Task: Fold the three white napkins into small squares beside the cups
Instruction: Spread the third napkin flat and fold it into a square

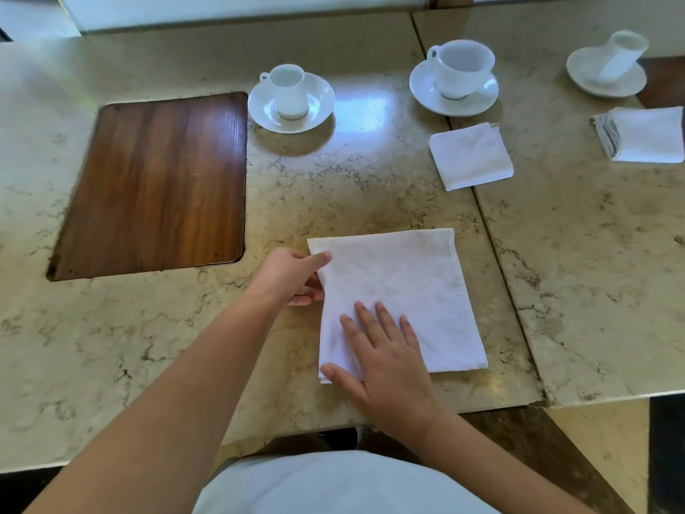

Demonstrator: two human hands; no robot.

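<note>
A large white napkin (415, 287), folded into a rectangle, lies flat near the marble table's front edge. My left hand (293, 278) pinches its left edge, thumb on top and fingers tucked under the cloth. My right hand (381, 358) lies flat with spread fingers on the napkin's near left corner. Two other napkins are small folded squares: one (470, 157) lies in front of the middle cup (463, 68), the other (645, 135) in front of the right cup (622, 55). The left cup (287, 90) stands on its saucer with no napkin beside it.
A dark wooden panel (155, 183) is set into the marble top (111, 346) at the left. A seam (493, 239) runs diagonally between two table slabs right of the napkin. Each cup sits on a white saucer. The table's front edge is close to my body.
</note>
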